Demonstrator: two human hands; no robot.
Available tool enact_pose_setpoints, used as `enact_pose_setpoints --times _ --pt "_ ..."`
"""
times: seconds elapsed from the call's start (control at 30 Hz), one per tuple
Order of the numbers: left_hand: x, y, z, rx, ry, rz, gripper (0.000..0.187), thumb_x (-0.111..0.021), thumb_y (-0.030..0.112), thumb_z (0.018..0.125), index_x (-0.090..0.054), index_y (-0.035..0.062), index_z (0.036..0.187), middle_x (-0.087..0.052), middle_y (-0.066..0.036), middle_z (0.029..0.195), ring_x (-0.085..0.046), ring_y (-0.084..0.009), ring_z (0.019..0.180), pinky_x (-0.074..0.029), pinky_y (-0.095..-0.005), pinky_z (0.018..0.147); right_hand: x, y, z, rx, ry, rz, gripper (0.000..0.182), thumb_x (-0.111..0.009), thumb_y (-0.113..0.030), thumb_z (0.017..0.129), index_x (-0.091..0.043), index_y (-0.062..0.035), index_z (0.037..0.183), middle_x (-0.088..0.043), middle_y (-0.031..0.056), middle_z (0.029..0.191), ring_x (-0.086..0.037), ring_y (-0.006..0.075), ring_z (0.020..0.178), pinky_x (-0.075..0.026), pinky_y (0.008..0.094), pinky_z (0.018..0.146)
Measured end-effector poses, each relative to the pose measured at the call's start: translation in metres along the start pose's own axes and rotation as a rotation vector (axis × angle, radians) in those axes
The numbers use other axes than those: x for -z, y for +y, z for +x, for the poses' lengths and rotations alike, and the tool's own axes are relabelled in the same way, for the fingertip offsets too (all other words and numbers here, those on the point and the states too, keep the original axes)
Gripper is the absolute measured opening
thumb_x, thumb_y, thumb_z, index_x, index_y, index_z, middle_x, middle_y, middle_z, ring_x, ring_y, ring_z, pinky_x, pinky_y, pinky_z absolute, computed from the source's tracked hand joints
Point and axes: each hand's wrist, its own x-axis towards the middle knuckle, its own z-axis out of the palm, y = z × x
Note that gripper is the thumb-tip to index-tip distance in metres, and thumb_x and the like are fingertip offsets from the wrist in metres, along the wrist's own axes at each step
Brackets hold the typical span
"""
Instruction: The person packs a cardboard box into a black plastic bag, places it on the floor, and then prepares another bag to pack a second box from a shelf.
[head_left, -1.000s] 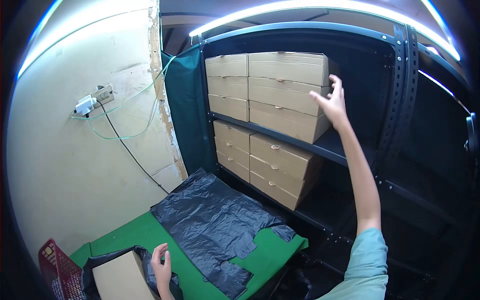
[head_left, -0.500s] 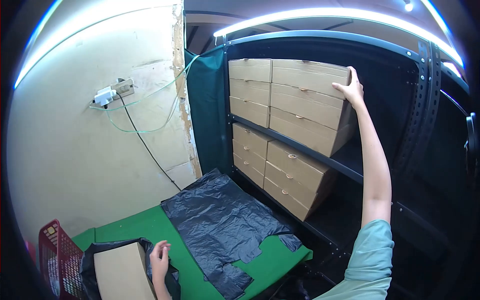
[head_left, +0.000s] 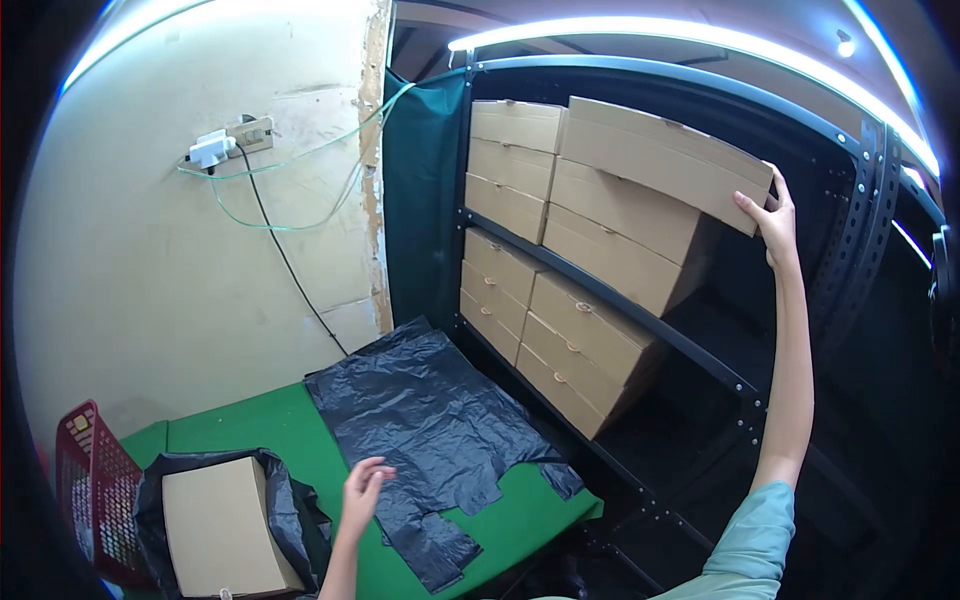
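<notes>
My right hand (head_left: 772, 218) grips the right end of a cardboard box (head_left: 660, 155), thumb on its front and fingers behind. This box is tilted and juts out over the stacked cardboard boxes (head_left: 620, 240) on the upper shelf. My left hand (head_left: 366, 490) hovers over the green table, fingers loosely apart, with nothing in it. Near it, at lower left, another cardboard box (head_left: 215, 525) sits inside a black plastic bag (head_left: 290, 510). Flat black plastic bags (head_left: 420, 420) lie on the table beyond my left hand.
A red plastic basket (head_left: 98, 490) stands at the far left. More cardboard boxes (head_left: 570, 345) fill part of the lower shelf. The black metal rack (head_left: 700, 365) rises on the right. A plug with cables (head_left: 212, 150) hangs on the wall above the green table (head_left: 240, 415).
My right hand has pulled the top box out of its stack, toward the right and forward, tilting it. My left hand has moved up and right, away from the bagged box.
</notes>
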Motion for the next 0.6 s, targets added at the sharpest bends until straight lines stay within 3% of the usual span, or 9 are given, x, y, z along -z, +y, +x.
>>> enact_pose_setpoints --times 0.1,0.17,0.3,0.4,0.5,0.53,0.6 --pt "-0.048 0.002 0.009 0.174 -0.224 -0.123 0.035 -0.046 0.019 0.091 -0.038 0.0033 0.121 -0.057 -0.012 0.108 -0.057 -0.0206 0.099 -0.043 -0.031 0.086 0.007 -0.032 -0.028 -0.009 -0.028 0.071 0.067 -0.075 -0.013 0.066 -0.042 -0.0104 0.124 -0.059 0.0137 0.102 -0.055 0.0192 0.096 -0.045 0.0318 0.082" --pt "-0.078 0.019 0.023 0.222 -0.366 -0.231 0.05 -0.041 0.038 0.091 -0.029 0.0079 0.13 -0.047 -0.015 0.122 -0.049 -0.0275 0.111 -0.039 -0.0393 0.092 0.014 -0.049 -0.048 0.008 -0.034 0.099 0.069 -0.075 -0.011 0.066 -0.04 -0.0103 0.126 -0.059 0.014 0.101 -0.055 0.0188 0.095 -0.045 0.0314 0.082" --pt "-0.133 0.068 0.056 0.312 -0.727 -0.932 0.083 -0.028 0.071 0.077 -0.017 0.0137 0.137 -0.022 -0.017 0.14 -0.028 -0.0405 0.124 -0.028 -0.0524 0.098 0.033 -0.081 -0.094 0.066 -0.052 0.146 0.073 -0.075 -0.007 0.064 -0.038 -0.0079 0.127 -0.055 0.0116 0.108 -0.052 0.0183 0.1 -0.043 0.0312 0.085" --pt "-0.157 0.123 0.074 0.204 -0.948 -1.251 0.085 -0.029 0.071 0.078 -0.017 0.0124 0.137 -0.023 -0.018 0.139 -0.028 -0.0452 0.122 -0.026 -0.0562 0.098 0.04 -0.101 -0.136 0.166 -0.058 0.112 0.077 -0.078 -0.011 0.06 -0.039 -0.0057 0.126 -0.05 0.009 0.114 -0.049 0.0186 0.105 -0.041 0.0319 0.088" --pt "-0.137 0.136 0.075 0.08 -0.817 -1.216 0.096 -0.032 0.079 0.069 -0.016 0.0139 0.138 -0.018 -0.016 0.141 -0.026 -0.039 0.125 -0.026 -0.055 0.099 0.039 -0.106 -0.186 0.158 -0.143 0.142 0.082 -0.084 -0.017 0.053 -0.042 -0.0045 0.122 -0.048 0.009 0.115 -0.047 0.018 0.108 -0.04 0.032 0.09" --pt "-0.118 0.096 0.081 0.172 -0.449 -1.256 0.091 -0.032 0.076 0.073 -0.018 0.0134 0.138 -0.023 -0.015 0.14 -0.028 -0.0352 0.125 -0.027 -0.0522 0.1 0.039 -0.103 -0.204 0.18 -0.199 0.07 0.081 -0.084 -0.016 0.052 -0.043 -0.0043 0.121 -0.049 0.0097 0.115 -0.049 0.0179 0.107 -0.041 0.032 0.09" --pt "-0.078 0.081 0.071 0.165 -0.231 -1.067 0.088 -0.032 0.073 0.074 -0.018 0.0133 0.138 -0.024 -0.014 0.139 -0.029 -0.0334 0.124 -0.027 -0.0501 0.099 0.031 -0.098 -0.24 0.175 -0.313 0.005 0.078 -0.084 -0.013 0.052 -0.044 -0.0041 0.119 -0.051 0.0109 0.114 -0.051 0.0183 0.105 -0.043 0.0324 0.089"
